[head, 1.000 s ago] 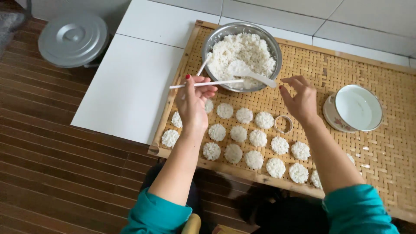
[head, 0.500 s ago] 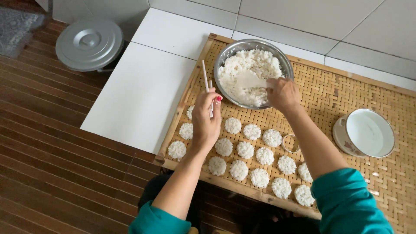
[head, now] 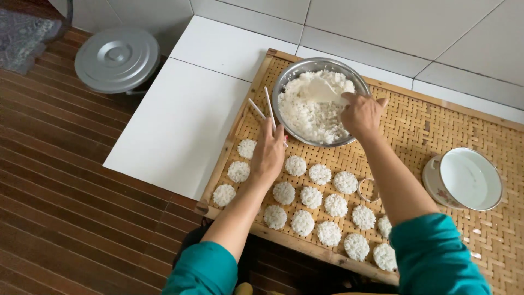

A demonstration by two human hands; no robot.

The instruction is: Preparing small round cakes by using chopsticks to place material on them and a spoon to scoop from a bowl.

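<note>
Head view, steeply downward (close), over tray (head: 415, 131)

Paddle (head: 322, 92): white, flat, blade lying on the rice (head: 311, 109), which is white, loose, heaped in a round steel bowl (head: 284, 82).
Chopsticks (head: 263, 112): two pale sticks, apparently plastic, angled upward just left of the bowl.

Woven bamboo tray (head: 486, 136) with steel bowl (head: 284, 87), rice cakes (head: 311, 196), enamel basin (head: 469, 180).
</note>
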